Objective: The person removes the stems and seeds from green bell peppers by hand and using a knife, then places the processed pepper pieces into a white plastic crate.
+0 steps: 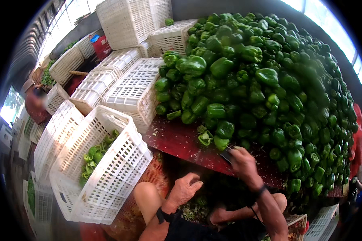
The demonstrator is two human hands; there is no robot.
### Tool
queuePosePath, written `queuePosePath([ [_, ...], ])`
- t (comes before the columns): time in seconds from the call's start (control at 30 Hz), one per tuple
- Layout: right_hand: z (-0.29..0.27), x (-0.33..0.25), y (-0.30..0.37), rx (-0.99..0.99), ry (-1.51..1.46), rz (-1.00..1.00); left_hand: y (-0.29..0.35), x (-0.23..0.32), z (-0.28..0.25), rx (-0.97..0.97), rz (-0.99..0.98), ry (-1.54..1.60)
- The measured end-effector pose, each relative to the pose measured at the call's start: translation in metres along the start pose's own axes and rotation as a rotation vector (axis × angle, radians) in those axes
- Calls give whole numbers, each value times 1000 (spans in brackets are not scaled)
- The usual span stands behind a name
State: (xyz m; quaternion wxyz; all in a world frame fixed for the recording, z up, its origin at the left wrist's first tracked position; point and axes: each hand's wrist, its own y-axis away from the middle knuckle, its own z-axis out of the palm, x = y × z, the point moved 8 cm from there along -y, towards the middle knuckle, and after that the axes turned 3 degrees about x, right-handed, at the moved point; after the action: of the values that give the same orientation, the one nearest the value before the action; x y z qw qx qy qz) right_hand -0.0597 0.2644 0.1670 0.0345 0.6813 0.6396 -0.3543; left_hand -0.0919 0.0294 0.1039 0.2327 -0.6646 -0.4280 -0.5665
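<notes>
My right hand [243,164] is closed around the dark handle of a knife [226,156] at the front edge of the pepper pile. The knife's tip reaches a green bell pepper [221,143], but I cannot tell whether it has gone in. Just left of that pepper lies a cut-open pepper [205,138] on the red tabletop [177,137]. My left hand [185,188] hovers above my lap, holding nothing, thumb apart from its loosely bent fingers. A huge heap of green bell peppers [245,90] covers most of the table.
A tilted white plastic crate [108,188] at my left holds several light-green pepper pieces [94,156]. More white crates [134,82] are stacked beyond it. A red bucket [101,47] stands among crates farther back. Another person [35,105] is at far left. Scraps [195,211] litter the floor.
</notes>
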Motion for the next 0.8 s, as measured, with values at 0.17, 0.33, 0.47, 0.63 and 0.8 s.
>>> queuePosePath([
  [0.17,115,0,-74,-19,287,-202,3,4,-1,31,-24,-50],
  [0.33,158,25,-91,-239,474,-82,7,2,-6,94,70,-55],
  [0.47,171,43,-89,-328,507,26,8,5,-4,64,78,-33],
  [0.63,142,43,-81,-147,436,65,-4,-22,7,102,-45,219],
  [0.8,107,-34,-16,-142,-294,256,-3,-58,11,332,-229,668],
])
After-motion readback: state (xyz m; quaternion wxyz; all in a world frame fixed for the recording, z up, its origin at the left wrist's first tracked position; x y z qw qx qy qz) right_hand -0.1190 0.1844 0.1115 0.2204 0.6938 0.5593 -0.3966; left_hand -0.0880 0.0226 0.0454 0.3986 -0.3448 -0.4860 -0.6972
